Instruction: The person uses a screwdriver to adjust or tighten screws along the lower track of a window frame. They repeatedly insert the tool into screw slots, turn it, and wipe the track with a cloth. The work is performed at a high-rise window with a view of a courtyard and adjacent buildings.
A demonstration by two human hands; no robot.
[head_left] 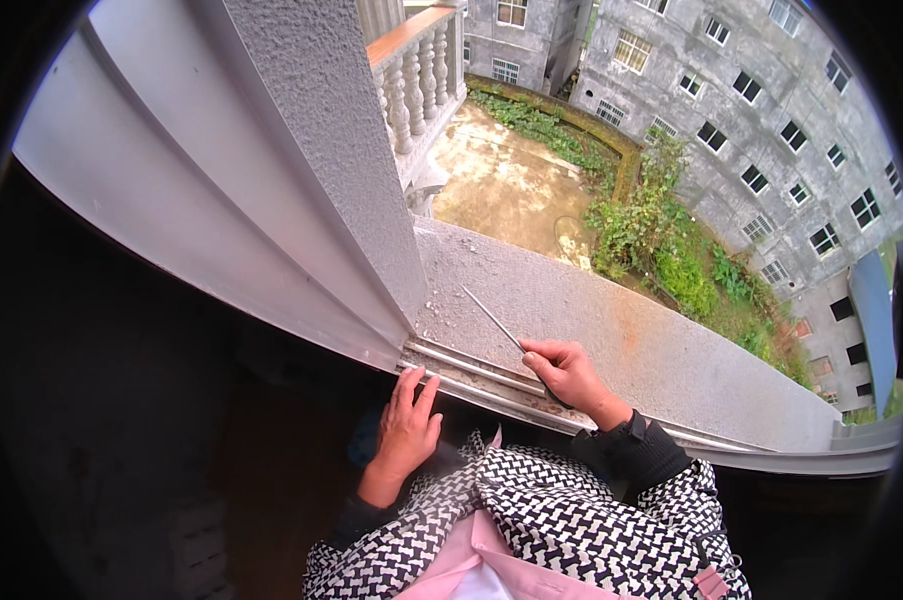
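Note:
My right hand [567,375] is closed around the dark handle of a screwdriver [492,317]. Its long, thin metal shaft points away to the left, over the rough grey outer sill [572,315]; I cannot tell whether the tip touches it. Below that hand runs a metal sliding-window track [482,368] with pale rails and dirt in its grooves. The fingers of my left hand [409,425] are stretched out, their tips resting on the inner edge of the track near its left end. Nothing is in that hand.
A white window frame [192,180] and a textured wall [322,120] rise at the left. Crumbs of debris [442,312] lie in the sill's left corner. Beyond the sill is a drop to a yard [512,185], with a balustrade [422,80], plants and a grey building [712,100].

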